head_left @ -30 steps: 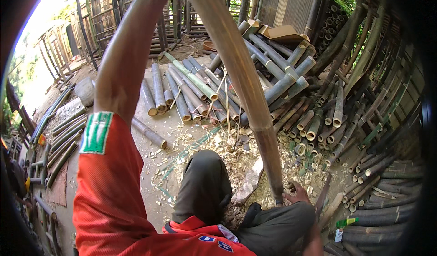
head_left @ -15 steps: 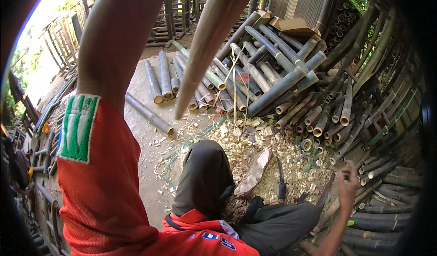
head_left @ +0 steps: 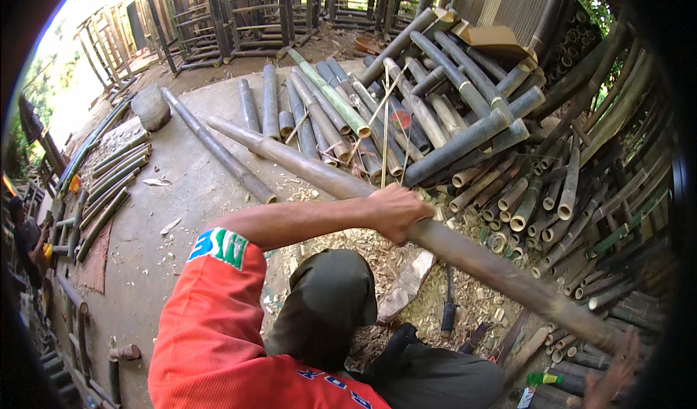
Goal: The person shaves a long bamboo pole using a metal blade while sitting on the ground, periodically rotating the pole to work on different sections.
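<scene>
A long brown pole slants across in front of me, from the upper left down to the lower right. My left hand is wrapped round it near the middle. Close to the pole's lower right end is my right hand, somewhat blurred, its fingers stretched out and apart. I cannot tell whether it touches the pole. Below the pole, a knife with a dark handle lies among pale wood chips. Beside it is a whitish chopped wood block, near my raised knee.
Cut bamboo lengths are heaped at the back right, with stacked bamboo along the right. A single bamboo pole and a round stone lie at the left. Bamboo frames stand behind. A green-labelled bottle is at lower right.
The pole has swung from raised close before me to lying slantwise across the view. My left arm has come down with it, and my right hand has moved lower and rightward.
</scene>
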`<act>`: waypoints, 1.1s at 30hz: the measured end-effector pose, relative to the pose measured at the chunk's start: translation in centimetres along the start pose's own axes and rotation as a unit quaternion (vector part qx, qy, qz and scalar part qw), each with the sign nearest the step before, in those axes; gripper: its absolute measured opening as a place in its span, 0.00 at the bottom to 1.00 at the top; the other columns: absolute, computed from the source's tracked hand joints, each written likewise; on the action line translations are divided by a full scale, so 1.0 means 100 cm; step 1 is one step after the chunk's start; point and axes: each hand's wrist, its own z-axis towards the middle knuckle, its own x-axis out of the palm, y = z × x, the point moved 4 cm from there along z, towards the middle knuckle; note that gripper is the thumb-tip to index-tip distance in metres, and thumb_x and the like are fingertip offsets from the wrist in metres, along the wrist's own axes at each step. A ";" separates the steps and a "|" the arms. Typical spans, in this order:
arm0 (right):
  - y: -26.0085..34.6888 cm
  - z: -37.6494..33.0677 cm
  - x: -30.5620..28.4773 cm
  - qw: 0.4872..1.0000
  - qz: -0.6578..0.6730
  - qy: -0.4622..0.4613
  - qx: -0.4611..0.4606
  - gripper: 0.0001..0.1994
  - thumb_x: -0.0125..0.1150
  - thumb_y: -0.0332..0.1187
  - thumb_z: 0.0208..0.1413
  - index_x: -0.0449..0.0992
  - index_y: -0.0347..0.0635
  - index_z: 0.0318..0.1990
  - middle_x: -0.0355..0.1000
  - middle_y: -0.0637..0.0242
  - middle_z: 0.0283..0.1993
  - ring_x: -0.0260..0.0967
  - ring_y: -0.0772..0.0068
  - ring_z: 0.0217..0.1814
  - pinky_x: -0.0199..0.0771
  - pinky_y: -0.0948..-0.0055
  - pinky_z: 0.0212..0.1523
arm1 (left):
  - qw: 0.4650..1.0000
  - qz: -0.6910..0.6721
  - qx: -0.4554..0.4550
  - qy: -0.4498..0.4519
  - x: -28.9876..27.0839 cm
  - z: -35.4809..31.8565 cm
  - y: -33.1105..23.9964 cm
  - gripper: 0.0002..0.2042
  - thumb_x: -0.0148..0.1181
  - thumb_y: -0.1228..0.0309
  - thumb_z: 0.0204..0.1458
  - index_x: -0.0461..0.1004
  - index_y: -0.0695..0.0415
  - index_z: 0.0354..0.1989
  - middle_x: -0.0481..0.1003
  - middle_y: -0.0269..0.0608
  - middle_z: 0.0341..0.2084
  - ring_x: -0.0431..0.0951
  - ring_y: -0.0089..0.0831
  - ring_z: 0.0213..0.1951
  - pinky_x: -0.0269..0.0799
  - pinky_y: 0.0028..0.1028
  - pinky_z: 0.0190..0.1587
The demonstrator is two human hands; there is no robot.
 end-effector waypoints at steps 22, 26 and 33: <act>0.461 -0.047 0.188 0.745 0.561 0.178 -0.313 0.41 0.86 0.49 0.32 0.78 0.37 0.56 0.71 0.55 0.61 0.67 0.49 0.64 0.54 0.39 0.73 | 0.951 -0.040 -0.120 0.283 0.219 -0.061 0.129 0.53 0.85 0.58 0.29 0.65 0.47 0.72 0.71 0.44 0.65 0.69 0.45 0.69 0.60 0.52 0.73; 0.502 -0.025 0.159 0.746 0.597 0.114 -0.274 0.44 0.82 0.54 0.42 0.72 0.39 0.64 0.70 0.55 0.58 0.67 0.48 0.65 0.60 0.38 0.70 | 0.937 -0.063 -0.098 0.329 0.276 -0.027 0.111 0.34 0.78 0.65 0.32 0.76 0.48 0.56 0.81 0.38 0.46 0.82 0.43 0.51 0.75 0.48 0.58; 0.464 -0.060 0.272 0.806 0.462 0.351 -0.122 0.32 0.72 0.49 0.60 0.67 0.35 0.60 0.70 0.43 0.54 0.71 0.39 0.59 0.76 0.47 0.54 | 0.961 -0.036 -0.121 0.247 0.278 -0.033 0.144 0.31 0.76 0.66 0.31 0.78 0.49 0.52 0.82 0.39 0.40 0.84 0.47 0.46 0.78 0.46 0.51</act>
